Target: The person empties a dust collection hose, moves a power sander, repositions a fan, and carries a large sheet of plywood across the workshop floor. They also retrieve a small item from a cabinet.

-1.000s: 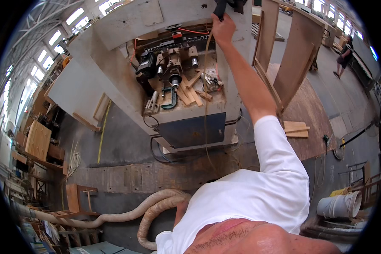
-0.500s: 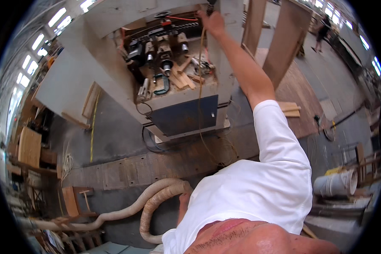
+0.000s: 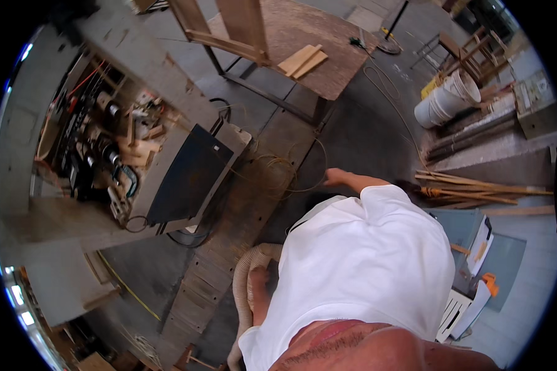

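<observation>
My right hand [image 3: 336, 177] is out in front of my right side, low over the floor, with its fingers curled. Whatever it holds, if anything, is hidden. A thin yellow hose [image 3: 278, 162] lies looped on the floor, and one loop passes close to those fingers; I cannot tell whether they touch. My left hand [image 3: 259, 277] hangs at my left side against a ribbed beige duct hose [image 3: 241, 297]. Its fingers are too indistinct to tell whether they grip the duct.
At left stands a grey machine with a dark door [image 3: 189, 176], a tool clamp [image 3: 129, 180] and wood offcuts [image 3: 136, 151] inside. A brown table [image 3: 315, 37] carries wooden strips [image 3: 303, 60]. White buckets [image 3: 449, 99], wooden sticks [image 3: 470, 187] and a grey cabinet [image 3: 458, 222] stand to the right.
I have turned to the right, so the machine now appears at the left. My right hand has left the machine's upper part and come down near my right side. My left hand stays low beside the duct.
</observation>
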Tool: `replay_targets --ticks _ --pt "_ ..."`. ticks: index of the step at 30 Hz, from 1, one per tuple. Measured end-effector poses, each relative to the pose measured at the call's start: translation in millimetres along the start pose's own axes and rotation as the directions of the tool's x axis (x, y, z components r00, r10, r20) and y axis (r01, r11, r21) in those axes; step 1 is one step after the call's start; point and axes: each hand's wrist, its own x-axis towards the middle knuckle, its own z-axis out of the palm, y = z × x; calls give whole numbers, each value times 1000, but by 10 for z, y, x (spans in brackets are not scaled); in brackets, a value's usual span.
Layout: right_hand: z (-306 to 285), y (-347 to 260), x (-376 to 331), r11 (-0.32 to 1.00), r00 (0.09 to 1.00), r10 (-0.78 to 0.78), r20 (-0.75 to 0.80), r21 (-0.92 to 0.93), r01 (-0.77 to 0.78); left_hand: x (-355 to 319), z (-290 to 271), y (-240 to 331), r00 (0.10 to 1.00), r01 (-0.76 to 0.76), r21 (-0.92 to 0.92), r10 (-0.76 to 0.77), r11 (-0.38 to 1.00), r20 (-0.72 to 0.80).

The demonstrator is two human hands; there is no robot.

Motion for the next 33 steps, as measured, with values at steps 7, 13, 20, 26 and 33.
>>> replay_targets --ticks 7,13,20,26,33 --pt "-171 1446 -644 701 791 611 -14 474 -533 352 464 1146 992 -128 293 120 947 46" --pt "-462 2259 -365 795 924 374 -81 540 -275 184 2157 2106 944 -329 436 306 838 125" --pt "-1346 3490 -182 649 841 518 -154 712 -269 -179 4444 2744 892 -391 297 278 871 357" --pt "-1442 4477 -451 514 740 658 -137 800 -309 -143 5613 3556 827 -505 440 270 742 494" --pt "-960 4945 -901 21 725 644 246 941 -338 69 6752 3873 778 -620 669 211 410 592"
